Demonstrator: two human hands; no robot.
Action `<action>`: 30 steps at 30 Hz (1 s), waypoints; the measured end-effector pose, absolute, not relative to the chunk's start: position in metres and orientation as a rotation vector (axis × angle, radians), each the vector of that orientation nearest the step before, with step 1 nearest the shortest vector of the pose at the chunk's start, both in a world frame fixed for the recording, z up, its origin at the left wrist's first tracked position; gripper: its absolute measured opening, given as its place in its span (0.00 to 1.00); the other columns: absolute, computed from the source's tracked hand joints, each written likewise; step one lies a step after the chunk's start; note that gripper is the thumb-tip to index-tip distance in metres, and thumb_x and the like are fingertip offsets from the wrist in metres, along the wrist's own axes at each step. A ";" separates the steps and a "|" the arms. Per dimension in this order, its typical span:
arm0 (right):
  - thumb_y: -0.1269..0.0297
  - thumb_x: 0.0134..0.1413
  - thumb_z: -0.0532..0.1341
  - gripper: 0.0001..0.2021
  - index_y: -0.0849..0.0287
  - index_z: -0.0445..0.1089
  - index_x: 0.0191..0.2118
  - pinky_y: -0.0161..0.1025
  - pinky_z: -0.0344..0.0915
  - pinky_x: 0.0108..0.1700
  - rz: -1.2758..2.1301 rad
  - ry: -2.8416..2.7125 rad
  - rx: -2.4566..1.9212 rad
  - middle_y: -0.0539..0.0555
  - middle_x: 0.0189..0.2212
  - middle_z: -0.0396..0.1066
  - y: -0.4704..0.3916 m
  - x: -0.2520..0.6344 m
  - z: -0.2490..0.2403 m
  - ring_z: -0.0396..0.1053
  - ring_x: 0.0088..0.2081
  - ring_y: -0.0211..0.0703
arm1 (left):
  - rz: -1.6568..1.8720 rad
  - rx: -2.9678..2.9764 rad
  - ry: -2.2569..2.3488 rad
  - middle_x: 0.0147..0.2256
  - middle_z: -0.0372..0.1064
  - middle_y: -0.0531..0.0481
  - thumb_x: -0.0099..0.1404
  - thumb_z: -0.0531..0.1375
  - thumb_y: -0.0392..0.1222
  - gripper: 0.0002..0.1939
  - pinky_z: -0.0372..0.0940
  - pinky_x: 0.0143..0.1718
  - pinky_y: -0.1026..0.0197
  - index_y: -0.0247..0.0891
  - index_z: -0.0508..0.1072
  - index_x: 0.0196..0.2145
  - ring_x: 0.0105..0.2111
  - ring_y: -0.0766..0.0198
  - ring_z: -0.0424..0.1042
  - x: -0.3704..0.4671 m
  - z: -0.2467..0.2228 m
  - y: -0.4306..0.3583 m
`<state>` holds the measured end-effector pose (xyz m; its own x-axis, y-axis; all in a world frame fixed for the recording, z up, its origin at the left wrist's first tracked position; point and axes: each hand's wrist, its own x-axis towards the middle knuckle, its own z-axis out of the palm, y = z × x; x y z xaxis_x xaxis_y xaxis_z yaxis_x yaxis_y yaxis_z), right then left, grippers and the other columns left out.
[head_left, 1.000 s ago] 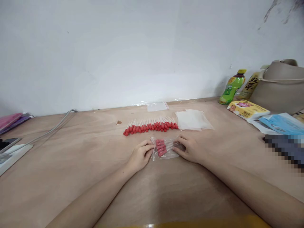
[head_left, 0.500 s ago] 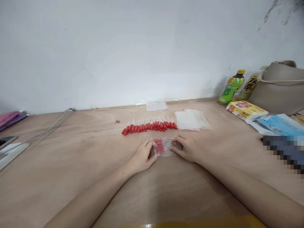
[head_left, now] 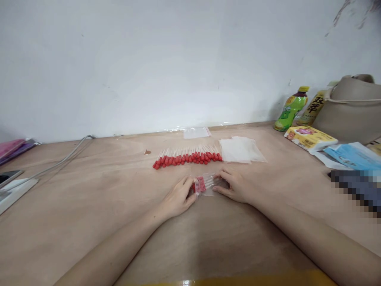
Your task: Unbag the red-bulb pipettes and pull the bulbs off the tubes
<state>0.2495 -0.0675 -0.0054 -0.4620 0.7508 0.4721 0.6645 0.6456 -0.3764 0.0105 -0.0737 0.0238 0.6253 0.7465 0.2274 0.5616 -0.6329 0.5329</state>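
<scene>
A clear plastic bag point(head_left: 210, 190) with several red-bulbed droppers point(head_left: 201, 184) inside lies between my two hands just above the table. My left hand point(head_left: 180, 196) pinches the bag's left end beside the red bulbs, thumb below and fingers above. At the other end, my right hand point(head_left: 233, 186) grips the bag around the clear stems, which its fingers partly hide. Beyond my hands, a row of loose droppers point(head_left: 187, 157) lies with red bulbs toward me and thin clear stems pointing to the wall. Next to its right end rests a stack of flat clear bags point(head_left: 241, 150).
Another flat bag point(head_left: 196, 132) lies near the wall. On the right are a green bottle point(head_left: 291, 109), a yellow box point(head_left: 311, 138), a blue packet point(head_left: 353, 155), a dark object blurred out and a beige bag point(head_left: 353, 109). A grey cable point(head_left: 64, 159) crosses the left side.
The red bulbs in the bag have shifted slightly and the bag's left end is more crumpled against my left fingers. Both hands stay in nearly the same place.
</scene>
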 end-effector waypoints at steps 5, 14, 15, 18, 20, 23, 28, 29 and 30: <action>0.57 0.51 0.58 0.13 0.58 0.64 0.40 0.39 0.62 0.37 0.201 -2.255 -1.110 0.55 0.34 0.64 -0.068 0.250 -0.004 0.63 0.36 0.42 | 0.688 2.288 0.953 0.37 0.62 0.49 0.61 0.53 0.41 0.09 0.60 0.36 0.63 0.39 0.65 0.41 0.33 0.65 0.63 0.003 0.022 -0.068; 0.57 0.51 0.58 0.14 0.58 0.64 0.42 0.40 0.62 0.37 0.230 -2.258 -1.089 0.55 0.35 0.64 -0.067 0.251 -0.006 0.63 0.36 0.42 | 0.674 2.344 0.881 0.40 0.58 0.47 0.59 0.56 0.39 0.08 0.61 0.34 0.65 0.39 0.67 0.38 0.32 0.67 0.61 0.001 0.026 -0.068; 0.57 0.51 0.58 0.14 0.58 0.64 0.42 0.40 0.62 0.37 0.227 -2.258 -1.091 0.55 0.35 0.64 -0.067 0.251 -0.006 0.63 0.36 0.42 | 0.675 2.352 0.905 0.39 0.58 0.48 0.58 0.56 0.38 0.08 0.61 0.34 0.65 0.39 0.66 0.38 0.32 0.67 0.61 0.002 0.026 -0.070; 0.57 0.51 0.59 0.14 0.58 0.64 0.42 0.40 0.62 0.38 0.226 -2.260 -1.101 0.55 0.35 0.64 -0.067 0.251 -0.006 0.63 0.37 0.42 | 0.703 2.412 0.961 0.37 0.58 0.48 0.59 0.53 0.35 0.05 0.61 0.35 0.64 0.38 0.66 0.35 0.34 0.66 0.61 0.006 0.026 -0.073; 0.57 0.50 0.59 0.14 0.58 0.64 0.41 0.39 0.62 0.38 0.221 -2.258 -1.103 0.55 0.35 0.65 -0.068 0.250 -0.006 0.64 0.37 0.43 | 0.735 2.466 0.967 0.36 0.58 0.48 0.60 0.51 0.34 0.05 0.60 0.35 0.64 0.37 0.65 0.34 0.34 0.65 0.61 0.008 0.025 -0.073; 0.57 0.50 0.59 0.14 0.58 0.64 0.42 0.40 0.61 0.38 0.200 -2.259 -1.108 0.55 0.35 0.65 -0.067 0.250 -0.006 0.63 0.37 0.43 | 0.792 2.506 0.974 0.34 0.59 0.49 0.60 0.50 0.32 0.06 0.59 0.36 0.64 0.37 0.64 0.35 0.34 0.66 0.61 0.009 0.022 -0.071; 0.56 0.51 0.58 0.15 0.58 0.64 0.43 0.41 0.61 0.40 0.222 -2.290 -1.121 0.56 0.36 0.65 -0.068 0.250 -0.005 0.63 0.39 0.44 | 0.888 2.483 0.994 0.33 0.59 0.49 0.60 0.50 0.32 0.06 0.59 0.32 0.65 0.36 0.65 0.35 0.32 0.67 0.62 0.006 0.019 -0.069; 0.56 0.51 0.58 0.15 0.57 0.64 0.43 0.41 0.61 0.40 0.226 -2.293 -1.125 0.56 0.37 0.64 -0.068 0.250 -0.004 0.63 0.39 0.44 | 0.895 2.478 0.996 0.33 0.59 0.49 0.60 0.50 0.32 0.06 0.59 0.31 0.66 0.36 0.65 0.34 0.31 0.68 0.61 0.005 0.018 -0.068; 0.56 0.51 0.58 0.15 0.57 0.64 0.44 0.41 0.61 0.40 0.225 -2.292 -1.129 0.56 0.37 0.64 -0.068 0.249 -0.004 0.63 0.39 0.45 | 0.900 2.471 1.000 0.33 0.59 0.49 0.59 0.51 0.32 0.06 0.59 0.30 0.66 0.36 0.65 0.34 0.30 0.68 0.61 0.004 0.018 -0.068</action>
<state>0.2493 -0.0679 -0.0042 -0.4825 0.7708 0.4161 0.6750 0.6299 -0.3841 0.0036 -0.0677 0.0183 0.5550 0.7107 0.4322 0.5047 -0.7007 0.5042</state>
